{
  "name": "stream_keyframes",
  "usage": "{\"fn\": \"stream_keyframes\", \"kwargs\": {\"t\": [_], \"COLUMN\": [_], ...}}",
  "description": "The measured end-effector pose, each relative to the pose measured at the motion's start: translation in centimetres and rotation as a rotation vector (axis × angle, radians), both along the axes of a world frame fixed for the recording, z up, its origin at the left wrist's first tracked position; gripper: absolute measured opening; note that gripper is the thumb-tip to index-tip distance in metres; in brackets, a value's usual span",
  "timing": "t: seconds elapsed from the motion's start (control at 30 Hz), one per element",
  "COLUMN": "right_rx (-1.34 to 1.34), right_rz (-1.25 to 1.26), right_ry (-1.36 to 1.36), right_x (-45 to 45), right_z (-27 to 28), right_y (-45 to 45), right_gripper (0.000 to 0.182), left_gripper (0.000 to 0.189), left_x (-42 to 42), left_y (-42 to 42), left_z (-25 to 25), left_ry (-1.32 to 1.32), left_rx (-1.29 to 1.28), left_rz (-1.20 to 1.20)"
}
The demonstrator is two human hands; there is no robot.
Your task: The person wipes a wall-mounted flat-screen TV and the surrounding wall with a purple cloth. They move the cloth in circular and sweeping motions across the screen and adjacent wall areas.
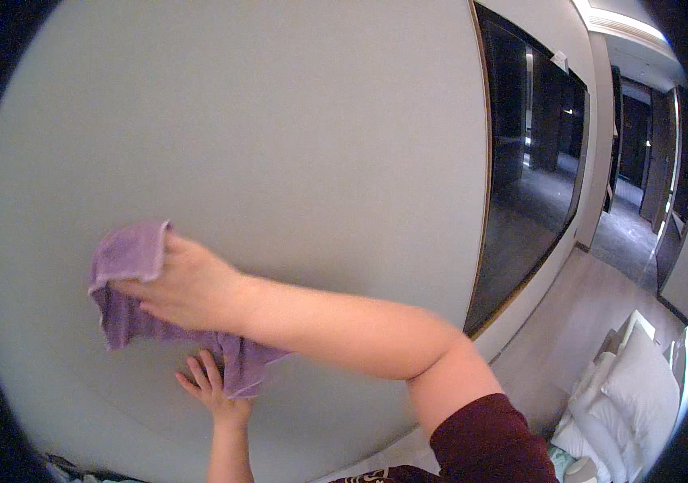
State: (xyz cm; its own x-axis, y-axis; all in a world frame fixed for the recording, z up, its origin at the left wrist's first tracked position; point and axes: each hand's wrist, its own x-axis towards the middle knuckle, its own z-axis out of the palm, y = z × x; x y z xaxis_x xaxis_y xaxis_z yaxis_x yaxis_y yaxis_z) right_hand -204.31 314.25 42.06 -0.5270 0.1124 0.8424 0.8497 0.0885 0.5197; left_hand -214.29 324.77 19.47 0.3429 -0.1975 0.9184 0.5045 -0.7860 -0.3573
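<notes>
My right hand (190,287) is pressed over a purple towelling cloth (132,250) against a plain pale grey wall (319,151). One fold of the cloth laps over the fingertips, and the rest hangs below the palm and wrist. Lower down, my left hand (214,383) rests against the same wall with its fingers spread. A hanging end of the cloth covers part of that hand. My right forearm crosses the view above the left one.
A dark glossy framed panel (531,157) is on the wall to the right, reflecting the room. Beyond it lies a doorway (633,151). White pillows (643,374) and bedding are piled at the lower right, near the wooden floor (585,290).
</notes>
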Motion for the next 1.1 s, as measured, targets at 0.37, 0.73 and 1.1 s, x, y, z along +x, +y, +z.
{"fn": "stream_keyframes", "kwargs": {"t": [0.37,0.73,1.1], "right_rx": [0.313,-0.149,-0.683], "right_rz": [-0.601,-0.445,-0.327], "right_ry": [0.291,0.219,-0.105], "right_x": [12.4,-4.9,-2.9], "right_z": [11.5,5.7,-24.2], "right_y": [-11.2,2.7,-0.7], "right_gripper": [0.047,0.054,0.063], "left_gripper": [0.055,0.062,0.072], "left_x": [-2.1,-5.3,-11.4], "left_y": [-0.1,1.6,-5.3], "left_z": [0.6,-0.3,-9.4], "left_ry": [0.012,-0.249,0.118], "left_rx": [-0.066,-0.391,-0.574], "left_rz": [-0.111,-0.756,-0.781]}}
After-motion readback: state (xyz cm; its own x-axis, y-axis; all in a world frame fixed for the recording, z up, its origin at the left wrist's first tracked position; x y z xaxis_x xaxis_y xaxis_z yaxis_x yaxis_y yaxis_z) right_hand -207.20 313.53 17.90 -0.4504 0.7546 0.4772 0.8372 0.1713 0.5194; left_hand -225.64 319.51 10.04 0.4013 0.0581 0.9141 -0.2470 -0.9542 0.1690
